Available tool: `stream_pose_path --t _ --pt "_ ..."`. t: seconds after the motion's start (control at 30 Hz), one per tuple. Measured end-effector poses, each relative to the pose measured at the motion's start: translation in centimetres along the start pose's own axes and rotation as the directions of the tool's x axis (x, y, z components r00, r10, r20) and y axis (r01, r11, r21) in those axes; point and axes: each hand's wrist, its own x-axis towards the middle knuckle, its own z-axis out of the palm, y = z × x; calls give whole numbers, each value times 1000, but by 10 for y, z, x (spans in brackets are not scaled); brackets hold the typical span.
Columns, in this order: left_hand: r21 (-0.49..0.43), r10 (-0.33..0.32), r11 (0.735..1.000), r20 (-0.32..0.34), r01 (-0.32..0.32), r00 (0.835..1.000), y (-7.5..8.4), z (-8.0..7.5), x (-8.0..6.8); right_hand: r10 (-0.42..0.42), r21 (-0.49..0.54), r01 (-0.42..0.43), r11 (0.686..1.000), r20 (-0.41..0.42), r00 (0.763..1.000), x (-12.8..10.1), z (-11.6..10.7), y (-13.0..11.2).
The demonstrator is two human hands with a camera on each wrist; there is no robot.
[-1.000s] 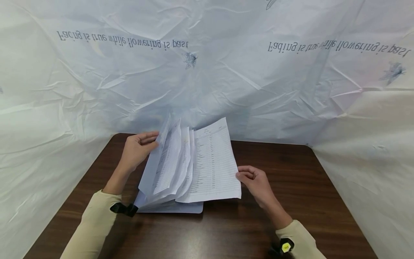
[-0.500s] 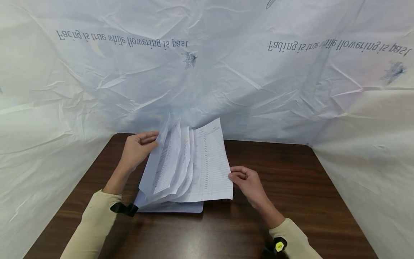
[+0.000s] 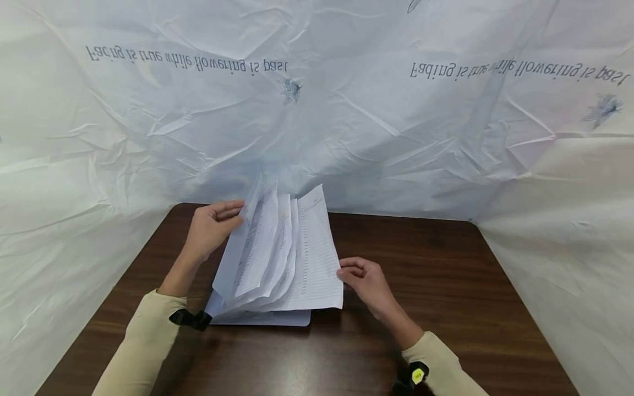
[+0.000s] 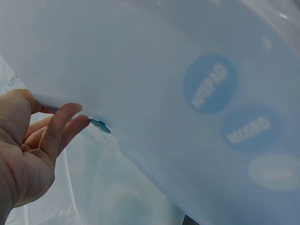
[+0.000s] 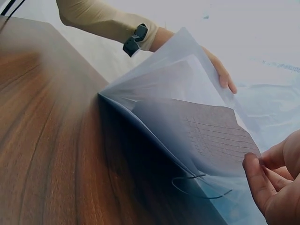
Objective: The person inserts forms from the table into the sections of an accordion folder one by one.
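A pale translucent plastic document folder (image 3: 227,269) stands spread on the table, holding several printed sheets (image 3: 257,258). My left hand (image 3: 210,230) pinches the upper edge of its raised left side. Close up in the left wrist view, that side carries blue circles marked NOTEPAD (image 4: 210,83) and RECORD, and a teal snap button (image 4: 100,125) sits by the fingertips. Between thumb and fingers, my right hand (image 3: 367,283) holds the right edge of a lined paper sheet (image 3: 317,258), whose left part is tucked among the papers in the folder.
Dark wood-grain table (image 3: 421,275) lies beneath, its far edge against a white plastic sheet wall (image 3: 396,137) with printed lettering. The wall also encloses both sides. A thin cord (image 5: 201,187) loops by the folder's lower edge in the right wrist view.
My right hand has moved left, carrying the lined sheet further in toward the folder, so less of it sticks out. The left hand and folder have stayed in place.
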Motion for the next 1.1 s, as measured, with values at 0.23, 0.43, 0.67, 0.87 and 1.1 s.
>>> stream_pose_path --t 0.23,0.43,0.67,0.87,1.1 --pt "-11 8 1000 -9 -8 1000 1 0 -1 9 17 -10 1000 17 1000 5 14 0" --pt "-19 16 1000 -9 -16 1000 -2 1 0 -15 41 14 999 42 999 10 26 3" --pt "-17 6 1000 -4 -6 1000 -1 1 1 -30 50 26 998 83 996 16 37 6" --pt "-25 18 1000 2 -17 1000 -1 0 0 -45 82 34 996 131 990 21 45 11" --pt "-32 13 999 4 -13 1000 0 1 0 -38 67 29 997 146 989 24 54 14"
